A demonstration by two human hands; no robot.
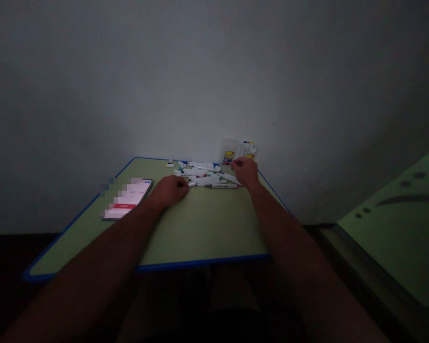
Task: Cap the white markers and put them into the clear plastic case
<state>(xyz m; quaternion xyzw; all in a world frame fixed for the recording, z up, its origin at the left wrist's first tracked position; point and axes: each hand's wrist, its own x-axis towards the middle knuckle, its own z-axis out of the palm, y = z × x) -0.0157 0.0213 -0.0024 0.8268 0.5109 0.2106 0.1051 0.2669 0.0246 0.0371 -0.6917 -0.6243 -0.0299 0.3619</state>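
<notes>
A pile of several white marker pens (pixel 203 175) with coloured caps lies at the far side of a green table (pixel 200 228) with a blue edge. My left hand (pixel 169 189) rests on the table at the pile's left end, fingers curled at the pens; what it holds, if anything, is hidden. My right hand (pixel 246 170) sits at the pile's right end with its fingers curled closed, just in front of a clear plastic marker package (pixel 238 151) leaning against the wall. The room is dim.
A phone (pixel 128 204) with a lit screen lies on the table to the left of my left hand. A second green table (pixel 403 228) stands to the right. A grey wall (pixel 214 85) backs the table.
</notes>
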